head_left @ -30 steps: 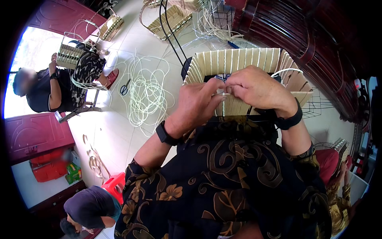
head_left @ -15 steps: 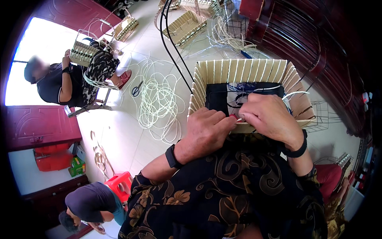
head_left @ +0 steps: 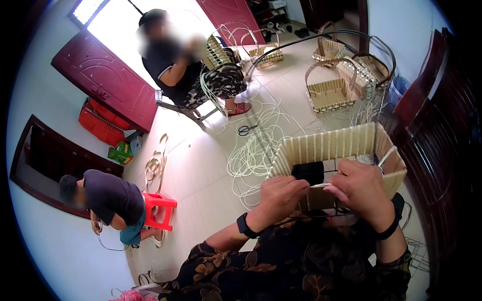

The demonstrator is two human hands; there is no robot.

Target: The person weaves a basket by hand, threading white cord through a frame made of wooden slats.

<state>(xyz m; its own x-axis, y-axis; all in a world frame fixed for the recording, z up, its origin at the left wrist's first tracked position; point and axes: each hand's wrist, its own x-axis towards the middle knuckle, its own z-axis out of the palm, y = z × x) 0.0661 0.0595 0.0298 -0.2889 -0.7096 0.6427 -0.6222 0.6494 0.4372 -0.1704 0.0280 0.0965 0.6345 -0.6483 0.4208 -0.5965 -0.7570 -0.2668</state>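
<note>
A rectangular basket [head_left: 326, 144] with tan slats and pale cord lashing stands in front of me, tilted toward my lap. At its near rim my left hand [head_left: 277, 199] is closed, thumb and fingers pinching one end of a short pale cord stretch [head_left: 319, 185]. My right hand [head_left: 362, 186] is closed on the same cord a little to the right, over the basket's inside. Another white cord end [head_left: 387, 155] sticks up at the basket's right side. A dark patch [head_left: 308, 172] shows through the basket's inside; its bottom is partly hidden by my hands.
Loose pale cord [head_left: 256, 155] lies coiled on the floor, with scissors [head_left: 246, 130] beside it. Finished-looking handled baskets [head_left: 331, 98] stand farther back. One person [head_left: 170, 65] sits with a basket; another sits on a red stool [head_left: 159, 210]. Dark wooden furniture [head_left: 432, 125] borders the right.
My view has swung left and up, so the basket sits lower right. My hands have moved slightly apart, and pale cord now spans the gap between them.
</note>
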